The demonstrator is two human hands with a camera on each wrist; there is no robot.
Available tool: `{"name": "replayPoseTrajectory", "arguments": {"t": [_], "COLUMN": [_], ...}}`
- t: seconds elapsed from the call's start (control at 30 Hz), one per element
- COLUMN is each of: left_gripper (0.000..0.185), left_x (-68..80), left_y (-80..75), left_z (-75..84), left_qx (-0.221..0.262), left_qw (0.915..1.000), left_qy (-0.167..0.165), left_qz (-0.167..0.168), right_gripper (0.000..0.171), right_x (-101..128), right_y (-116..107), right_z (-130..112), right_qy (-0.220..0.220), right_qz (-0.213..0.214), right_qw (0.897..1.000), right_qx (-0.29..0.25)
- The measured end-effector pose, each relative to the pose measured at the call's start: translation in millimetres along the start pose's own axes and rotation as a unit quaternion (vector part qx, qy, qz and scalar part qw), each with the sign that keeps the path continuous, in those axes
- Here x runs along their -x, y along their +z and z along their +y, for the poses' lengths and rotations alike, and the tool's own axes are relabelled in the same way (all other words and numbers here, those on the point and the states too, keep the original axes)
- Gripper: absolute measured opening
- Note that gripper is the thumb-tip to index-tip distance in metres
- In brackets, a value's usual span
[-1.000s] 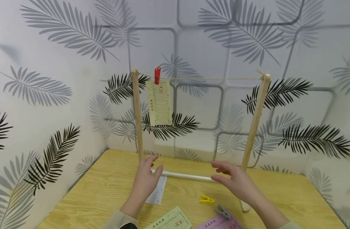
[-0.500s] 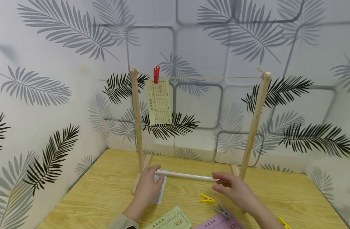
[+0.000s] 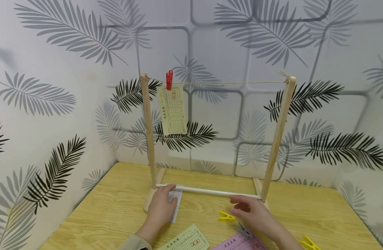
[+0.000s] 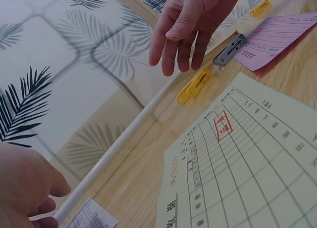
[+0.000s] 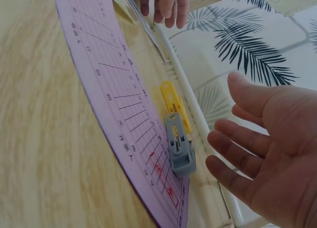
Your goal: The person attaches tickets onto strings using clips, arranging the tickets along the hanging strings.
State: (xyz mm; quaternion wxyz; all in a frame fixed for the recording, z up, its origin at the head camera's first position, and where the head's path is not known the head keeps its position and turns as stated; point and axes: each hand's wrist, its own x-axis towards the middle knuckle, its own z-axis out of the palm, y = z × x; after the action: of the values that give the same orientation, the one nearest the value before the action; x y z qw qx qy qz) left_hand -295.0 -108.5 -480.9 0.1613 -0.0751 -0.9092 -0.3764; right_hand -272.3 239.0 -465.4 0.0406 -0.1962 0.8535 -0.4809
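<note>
At nine o'clock of the scene, left hand laid on the pale wooden surface, fingers loosely bent and grasping nothing, tips touching the small white printed slip that lies half under the white round rod, perhaps to pin the paper flat. Directly at twelve o'clock from that hand, upright wooden frame with a taut string across its top, set at the far edge so that sheets can hang free of the wall; red plastic clothespin clamping a yellow-green printed form at the string's left end. Nearer, at six o'clock, another yellow-green form and a pink form flat within easy reach, a grey clip resting on the pink sheet's edge. Yellow clothespin lying just beside the rod. At three o'clock, right hand hovering released, fingers spread, holding nothing, close above yellow clothespin and grey clip. Second yellow clothespin at far right.
</note>
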Motion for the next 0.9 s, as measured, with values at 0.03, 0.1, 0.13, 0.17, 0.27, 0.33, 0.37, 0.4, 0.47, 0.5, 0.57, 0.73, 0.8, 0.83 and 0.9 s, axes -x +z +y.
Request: {"name": "replayPoseTrajectory", "arguments": {"t": [0.03,0.1,0.13,0.17,0.27,0.33,0.37,0.4,0.47,0.5,0.57,0.73,0.8,0.83,0.9], "left_gripper": [0.039,0.039,0.039,0.039,0.040,0.041,0.041,0.041,0.041,0.040,0.039,0.040,0.041,0.042,0.042], "left_x": [0.1,0.1,0.1,0.1,0.9,1.9,2.1,2.4,2.4,2.4,2.2,3.0,3.5,4.1,4.6], "left_y": [0.1,0.9,1.1,1.3,2.5,2.8,3.3,3.7,4.5,4.7,5.4,5.9,5.7,5.6,6.0], "left_z": [-0.7,-2.5,-3.2,-3.8,-5.4,-5.5,-5.7,-6.0,-7.0,-7.5,-8.8,-9.8,-9.1,-8.1,-7.5], "left_qx": [-0.004,-0.011,-0.016,-0.020,-0.034,-0.041,-0.044,-0.047,-0.052,-0.055,-0.058,-0.056,-0.054,-0.052,-0.052], "left_qw": [1.0000,0.9999,0.9999,0.9998,0.9994,0.9991,0.9989,0.9988,0.9986,0.9984,0.9983,0.9982,0.9982,0.9982,0.9976], "left_qy": [0.000,-0.002,-0.002,0.000,0.001,0.008,0.010,0.010,0.012,0.012,0.009,0.011,0.014,0.016,0.028], "left_qz": [0.001,0.002,0.003,0.005,0.008,0.010,0.010,0.009,0.007,0.005,-0.003,-0.016,-0.021,-0.026,-0.036], "right_gripper": [0.050,0.050,0.051,0.051,0.052,0.053,0.054,0.054,0.055,0.056,0.056,0.055,0.055,0.054,0.054], "right_x": [0.0,-0.2,-0.5,-0.8,-2.1,-2.4,-2.6,-2.6,-2.8,-2.8,-2.7,-2.0,-2.3,-1.8,-1.1], "right_y": [0.9,2.3,3.0,3.5,4.1,3.9,3.8,3.6,3.6,3.6,3.9,4.5,4.6,4.7,5.2], "right_z": [0.5,1.5,2.2,3.0,6.3,8.3,9.1,9.8,10.7,10.9,11.3,13.0,13.6,13.6,13.6], "right_qy": [0.000,0.002,0.002,0.003,0.001,-0.001,-0.002,-0.002,-0.003,-0.003,-0.003,-0.003,-0.003,-0.003,-0.003], "right_qz": [0.000,0.000,0.000,-0.002,-0.015,-0.027,-0.032,-0.037,-0.040,-0.042,-0.045,-0.045,-0.043,-0.042,-0.040], "right_qw": [1.000,1.000,1.000,1.000,1.000,1.000,0.999,0.999,0.999,0.999,0.999,0.999,0.999,0.999,0.999], "right_qx": [0.000,0.000,0.001,0.001,-0.003,-0.012,-0.017,-0.021,-0.023,-0.025,-0.023,-0.011,-0.007,-0.007,-0.005]}}
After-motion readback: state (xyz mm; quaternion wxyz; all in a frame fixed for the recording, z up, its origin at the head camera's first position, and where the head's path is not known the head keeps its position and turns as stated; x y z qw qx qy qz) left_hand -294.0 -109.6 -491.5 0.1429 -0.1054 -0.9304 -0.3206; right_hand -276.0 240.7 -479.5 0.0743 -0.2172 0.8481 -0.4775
